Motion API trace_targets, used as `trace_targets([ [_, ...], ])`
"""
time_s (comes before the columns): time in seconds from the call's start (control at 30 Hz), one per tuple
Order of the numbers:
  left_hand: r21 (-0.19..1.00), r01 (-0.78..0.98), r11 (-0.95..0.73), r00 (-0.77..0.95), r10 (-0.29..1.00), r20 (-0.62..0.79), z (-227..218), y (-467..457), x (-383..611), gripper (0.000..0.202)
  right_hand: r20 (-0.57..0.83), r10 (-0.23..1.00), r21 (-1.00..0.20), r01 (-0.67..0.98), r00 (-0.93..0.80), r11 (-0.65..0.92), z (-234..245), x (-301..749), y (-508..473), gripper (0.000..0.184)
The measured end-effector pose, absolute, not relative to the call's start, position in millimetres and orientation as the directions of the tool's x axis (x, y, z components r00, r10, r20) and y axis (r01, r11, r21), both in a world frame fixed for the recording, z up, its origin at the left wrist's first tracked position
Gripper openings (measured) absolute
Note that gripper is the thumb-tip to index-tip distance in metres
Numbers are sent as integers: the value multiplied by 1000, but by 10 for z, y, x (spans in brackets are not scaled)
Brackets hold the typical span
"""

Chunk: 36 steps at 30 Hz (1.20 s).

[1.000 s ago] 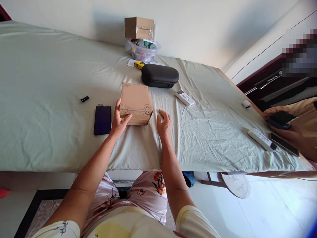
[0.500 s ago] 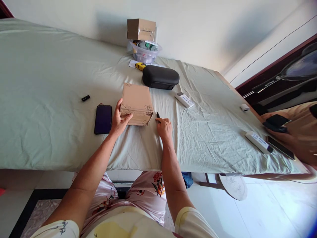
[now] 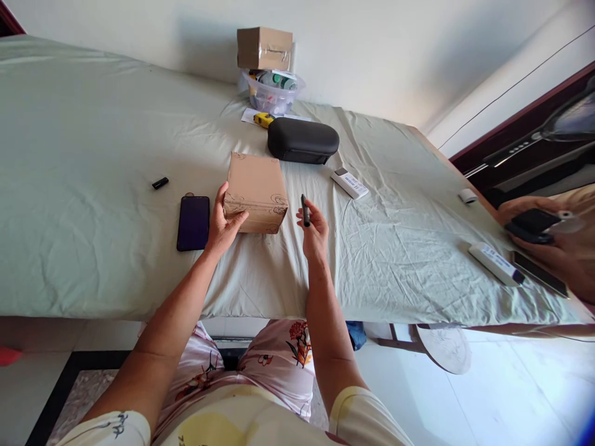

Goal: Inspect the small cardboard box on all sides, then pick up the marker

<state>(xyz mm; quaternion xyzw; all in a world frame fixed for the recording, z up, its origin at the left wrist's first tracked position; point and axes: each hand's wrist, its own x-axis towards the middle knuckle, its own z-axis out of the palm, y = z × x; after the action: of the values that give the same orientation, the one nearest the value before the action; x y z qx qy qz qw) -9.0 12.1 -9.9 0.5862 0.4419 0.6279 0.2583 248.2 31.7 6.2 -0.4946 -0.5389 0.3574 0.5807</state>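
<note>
A brown cardboard box (image 3: 256, 189) sits on the green sheet (image 3: 93, 186) in front of me. My left hand (image 3: 222, 224) grips its near left corner, thumb on the front face. Just right of the box, my right hand (image 3: 313, 230) is raised a little off the sheet and pinches a small black pen-like stick (image 3: 305, 210) held upright. A dark phone (image 3: 192, 222) lies flat to the left of my left hand.
A black zip case (image 3: 302, 140) lies behind the box. Farther back stand a clear tub (image 3: 271, 91) with a second cardboard box (image 3: 264, 48) on it. A white remote (image 3: 349, 183) lies to the right. Another person's hand (image 3: 553, 238) holds a phone at the right edge.
My right hand closed on the black stick beside the box and lifted it off the sheet. My left hand stayed on the box corner.
</note>
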Motion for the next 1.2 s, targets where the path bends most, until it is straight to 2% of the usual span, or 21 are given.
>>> trace_targets([
  [0.17,859,202,-471,-190,841,506,-84,118,-89,95,564,760,-819,337,322,465,115,2339,153,27],
  [0.27,860,203,-469,-191,842,505,-70,112,-84,96,652,655,-757,375,382,535,122,2238,8,30],
  [0.33,861,206,-466,-189,844,502,-60,106,-83,96,695,640,-717,394,330,576,131,2191,-80,33],
  [0.43,861,209,-463,-186,846,500,-49,101,-86,96,756,642,-618,461,126,637,177,2161,-176,37],
  [0.5,860,215,-463,-182,846,501,-49,102,-93,96,769,639,-560,498,16,662,220,2158,-208,35],
  [0.57,858,223,-464,-175,846,503,-56,107,-101,96,771,636,-533,524,-23,664,251,2159,-216,31],
  [0.77,851,242,-466,-175,842,511,-86,119,-110,95,765,644,-511,595,-14,620,249,2145,-162,27],
  [0.93,857,216,-468,-176,845,506,-89,118,-100,95,786,616,-485,558,-59,673,249,2120,-129,23],
  [1.07,862,216,-458,-187,847,497,-87,116,-97,95,751,657,-505,581,-70,639,248,2113,-123,28],
  [1.2,852,241,-464,-197,837,511,-98,120,-102,94,757,654,-528,582,-8,619,249,2135,-119,30],
])
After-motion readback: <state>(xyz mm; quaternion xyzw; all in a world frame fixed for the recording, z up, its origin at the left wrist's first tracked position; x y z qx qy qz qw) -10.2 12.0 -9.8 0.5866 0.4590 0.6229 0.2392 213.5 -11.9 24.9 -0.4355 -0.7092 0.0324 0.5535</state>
